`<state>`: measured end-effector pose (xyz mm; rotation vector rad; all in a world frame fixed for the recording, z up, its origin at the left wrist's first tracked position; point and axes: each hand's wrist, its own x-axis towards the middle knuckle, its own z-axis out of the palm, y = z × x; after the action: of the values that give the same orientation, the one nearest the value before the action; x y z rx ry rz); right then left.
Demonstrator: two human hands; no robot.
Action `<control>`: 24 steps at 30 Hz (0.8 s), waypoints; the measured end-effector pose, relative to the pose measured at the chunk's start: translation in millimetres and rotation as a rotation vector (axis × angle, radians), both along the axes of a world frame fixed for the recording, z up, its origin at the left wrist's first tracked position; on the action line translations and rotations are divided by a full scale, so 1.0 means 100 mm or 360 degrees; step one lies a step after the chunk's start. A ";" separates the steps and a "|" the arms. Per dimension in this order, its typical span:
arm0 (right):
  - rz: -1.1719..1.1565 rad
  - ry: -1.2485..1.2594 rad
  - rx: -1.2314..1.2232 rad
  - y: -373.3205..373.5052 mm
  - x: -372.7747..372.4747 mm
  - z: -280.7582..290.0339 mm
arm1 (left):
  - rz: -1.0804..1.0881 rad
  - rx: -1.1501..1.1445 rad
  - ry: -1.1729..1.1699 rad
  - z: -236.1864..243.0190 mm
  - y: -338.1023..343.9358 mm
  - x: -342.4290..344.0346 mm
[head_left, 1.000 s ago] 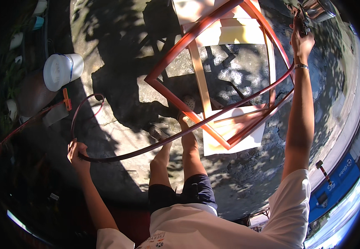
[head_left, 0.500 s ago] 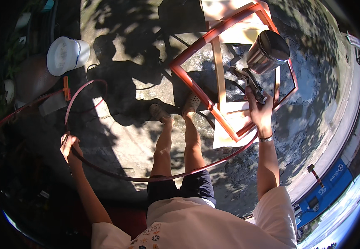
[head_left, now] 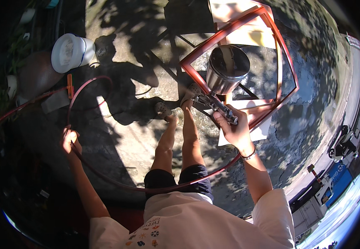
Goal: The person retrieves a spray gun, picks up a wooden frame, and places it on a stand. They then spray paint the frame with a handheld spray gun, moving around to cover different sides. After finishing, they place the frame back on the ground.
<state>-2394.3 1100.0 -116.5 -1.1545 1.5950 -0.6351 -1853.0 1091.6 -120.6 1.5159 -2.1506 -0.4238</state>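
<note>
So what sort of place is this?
Probably an outdoor yard, perhaps a workspace: patchy shade falls on the concrete ground, sky shows at lower right, and a reddish-brown frame sits near the spray gun in the right hand.

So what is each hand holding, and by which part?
The right hand grips the spray gun by its handle; the left hand holds the red hose partway along its length.

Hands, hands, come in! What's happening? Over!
Left hand gripping red hose. Right hand holding spray gun, metal cup attached. Gun partly hiding reddish frame. Hose crossing in front of shorts.
</note>
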 end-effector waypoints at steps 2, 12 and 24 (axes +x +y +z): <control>0.0058 0.0250 0.0079 -0.35 -0.22 -0.03 | -0.0020 0.0052 -0.0057 0.04 -0.03 -0.06; -0.0267 0.0565 -0.0431 -1.72 -2.05 -0.91 | 0.0113 0.0084 -0.0290 0.14 -0.43 -0.72; -0.0682 0.1125 -0.0346 -2.88 -3.40 -1.11 | 0.0326 0.0422 -0.0503 0.22 -0.76 -1.30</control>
<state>-2734.7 812.0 -227.3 -1.2858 2.4665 -0.7300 -1983.0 1016.0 -98.7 2.0495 -2.2046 -0.4351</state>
